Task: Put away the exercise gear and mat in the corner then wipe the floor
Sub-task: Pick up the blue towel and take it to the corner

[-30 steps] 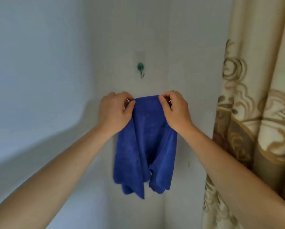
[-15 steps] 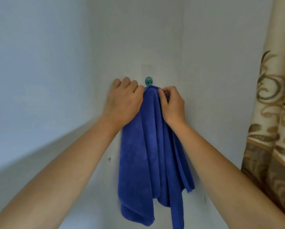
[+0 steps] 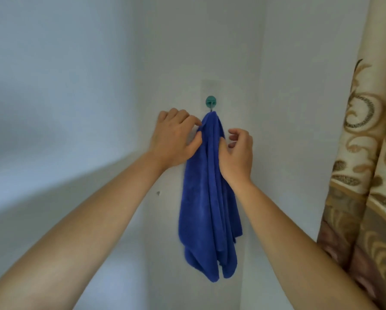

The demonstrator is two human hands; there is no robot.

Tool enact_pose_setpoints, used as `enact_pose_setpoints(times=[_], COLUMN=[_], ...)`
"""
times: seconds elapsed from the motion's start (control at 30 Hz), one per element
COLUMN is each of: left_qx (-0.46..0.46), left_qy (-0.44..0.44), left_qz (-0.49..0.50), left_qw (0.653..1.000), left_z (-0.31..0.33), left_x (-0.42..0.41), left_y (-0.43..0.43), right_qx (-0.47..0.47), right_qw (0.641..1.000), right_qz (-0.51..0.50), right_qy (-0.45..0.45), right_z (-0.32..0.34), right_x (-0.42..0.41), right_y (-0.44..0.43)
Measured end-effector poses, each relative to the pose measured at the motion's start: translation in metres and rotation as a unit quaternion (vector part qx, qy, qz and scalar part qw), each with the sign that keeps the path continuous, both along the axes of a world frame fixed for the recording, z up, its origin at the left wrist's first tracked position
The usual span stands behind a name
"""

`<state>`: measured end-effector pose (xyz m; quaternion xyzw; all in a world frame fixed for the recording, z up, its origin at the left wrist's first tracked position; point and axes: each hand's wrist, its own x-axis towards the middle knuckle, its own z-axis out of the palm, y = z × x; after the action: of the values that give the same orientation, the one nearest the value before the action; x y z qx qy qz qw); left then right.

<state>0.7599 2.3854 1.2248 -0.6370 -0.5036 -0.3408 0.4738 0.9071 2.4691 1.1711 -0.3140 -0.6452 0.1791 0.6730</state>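
A blue towel (image 3: pixel 207 198) hangs in long folds from a small green wall hook (image 3: pixel 210 102) in the corner of the white walls. My left hand (image 3: pixel 176 139) is at the towel's upper left edge and pinches a fold of it between thumb and forefinger just below the hook. On the towel's right side, my right hand (image 3: pixel 238 153) has its thumb against the cloth, with the fingers loosely curled and clear of it. No exercise gear, mat or floor is in view.
White walls meet in a corner behind the towel. A cream and brown patterned curtain (image 3: pixel 371 175) hangs along the right edge, close to my right forearm.
Both hands raised the towel to the hook and hung it there. The right hand has let go and its fingers have spread; both hands have dropped slightly below the hook.
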Motion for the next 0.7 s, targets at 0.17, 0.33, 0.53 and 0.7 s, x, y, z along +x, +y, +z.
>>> enact_pose_setpoints(times=[0.17,0.33,0.53,0.7], left_qx=[-0.021,-0.156,-0.139,-0.091], left_qy=[-0.130,-0.175,-0.194,-0.176], left_qz=[0.069,0.208,0.395,0.491], left_qw=[0.989,0.950,0.887,0.848], left_z=[-0.094,-0.178,-0.198,-0.198], left_x=[-0.019,-0.053,-0.096,-0.131], left_y=[-0.066,-0.161,-0.317,-0.491], right_qx=[0.106,0.159,0.203,0.267], right_qw=[0.989,0.974,0.936,0.917], right_qz=[-0.100,-0.052,0.071,0.165], right_qy=[-0.031,-0.152,-0.278,-0.245], right_z=[-0.073,-0.155,-0.176,-0.162], right_x=[-0.015,-0.054,-0.113,-0.190], right_y=[-0.024,-0.074,-0.187,-0.327])
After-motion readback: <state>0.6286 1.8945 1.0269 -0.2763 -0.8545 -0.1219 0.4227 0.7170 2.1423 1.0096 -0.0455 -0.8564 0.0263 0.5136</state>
